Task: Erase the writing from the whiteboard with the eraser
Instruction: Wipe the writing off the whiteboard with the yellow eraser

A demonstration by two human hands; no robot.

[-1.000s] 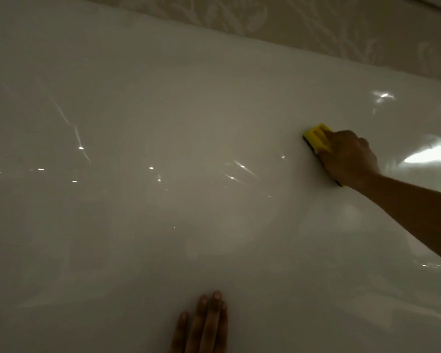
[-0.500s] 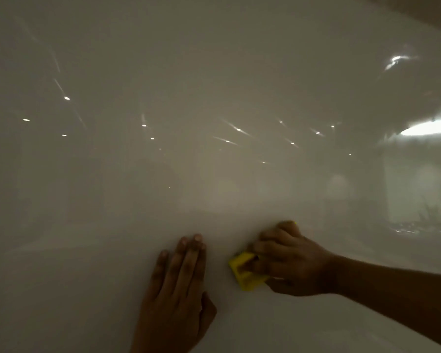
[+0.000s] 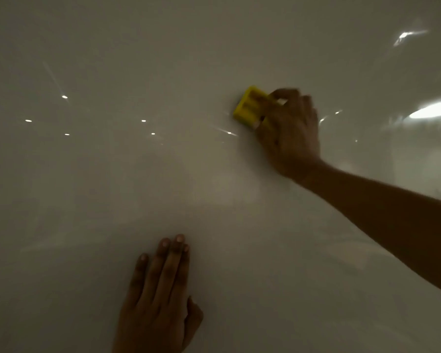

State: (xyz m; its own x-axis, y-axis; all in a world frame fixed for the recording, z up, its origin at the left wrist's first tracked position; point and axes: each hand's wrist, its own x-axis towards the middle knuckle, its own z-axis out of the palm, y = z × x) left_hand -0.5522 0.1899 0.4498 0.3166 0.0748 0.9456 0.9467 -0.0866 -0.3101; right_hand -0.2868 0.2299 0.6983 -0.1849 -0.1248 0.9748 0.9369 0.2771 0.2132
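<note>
The left hand [image 3: 158, 299] lies flat on the board [image 3: 112, 174], fingers straight and pressed together, holding nothing; it looks to be bracing. Up and to the right of its fingertips, well apart, the yellow eraser [image 3: 250, 108] sits against the board, sticking out leftward past the right hand's fingertips. The right hand [image 3: 290, 133] has its fingers curled and clamped on the eraser's right end, thumb below; the hand is blurred, so the exact grip is hard to read.

To wipe well, the eraser's face should sit flat with even pressure, in long overlapping passes, the braced hand clear of its path.

The board around both hands is glossy and pale, with no writing visible, though dim light and glare may hide faint marks. Reflections of small ceiling lights dot it left of the eraser, and a bright strip light shows right of the knuckles.
</note>
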